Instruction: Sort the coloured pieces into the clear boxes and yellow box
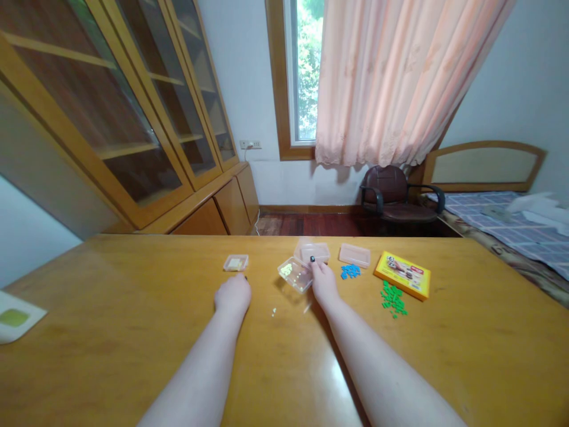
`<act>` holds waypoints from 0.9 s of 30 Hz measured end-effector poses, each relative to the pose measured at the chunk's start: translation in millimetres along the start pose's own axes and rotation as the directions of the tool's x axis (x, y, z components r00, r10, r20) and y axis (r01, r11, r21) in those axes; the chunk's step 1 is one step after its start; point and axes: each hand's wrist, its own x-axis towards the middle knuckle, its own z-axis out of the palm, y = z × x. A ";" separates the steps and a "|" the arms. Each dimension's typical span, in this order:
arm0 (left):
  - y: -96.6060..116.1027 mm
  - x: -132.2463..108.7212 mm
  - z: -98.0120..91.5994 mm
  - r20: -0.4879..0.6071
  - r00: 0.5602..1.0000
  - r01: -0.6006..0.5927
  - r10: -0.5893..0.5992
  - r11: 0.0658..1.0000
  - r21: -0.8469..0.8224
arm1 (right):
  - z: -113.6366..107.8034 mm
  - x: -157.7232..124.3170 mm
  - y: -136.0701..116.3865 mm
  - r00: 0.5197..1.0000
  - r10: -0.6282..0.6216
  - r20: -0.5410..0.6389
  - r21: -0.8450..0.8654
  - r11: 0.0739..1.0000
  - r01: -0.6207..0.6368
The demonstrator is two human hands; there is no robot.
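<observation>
My right hand [325, 283] grips a clear plastic box [303, 286] by its right side, thumb on top. The box is tilted, and pale yellow small pieces [287, 269] are gathered at its left end. My left hand [233, 295] is closed with its fingers curled under, low over the table; anything in it is hidden. Just beyond that hand sits a small clear box [236, 263] with pale contents. Between my hands, a few pale pieces [274, 311] lie loose on the wooden table [275, 367].
Behind the held box are a clear container [317, 251] and a clear lid or tray [354, 255]. To the right lie blue pieces [351, 271], green pieces [393, 299] and a yellow box [402, 274]. A white object [20, 317] rests at the left edge. A chair [391, 196] stands beyond.
</observation>
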 end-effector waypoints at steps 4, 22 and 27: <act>15.7 -11.7 -1.4 -0.003 0.992 -0.127 0.128 0.990 0.056 | 0.2 0.8 0.6 1.000 -0.005 -0.005 0.012 1.000 0.005; 34.9 -64.3 -42.9 -0.273 0.857 -0.495 0.438 0.846 -0.197 | 8.8 -6.4 9.8 0.977 -0.077 0.199 -0.155 0.982 0.109; 34.2 -64.8 -42.9 -0.242 0.866 -0.484 0.437 0.853 -0.194 | 7.5 -7.4 9.2 0.962 -0.145 0.232 -0.215 0.957 0.196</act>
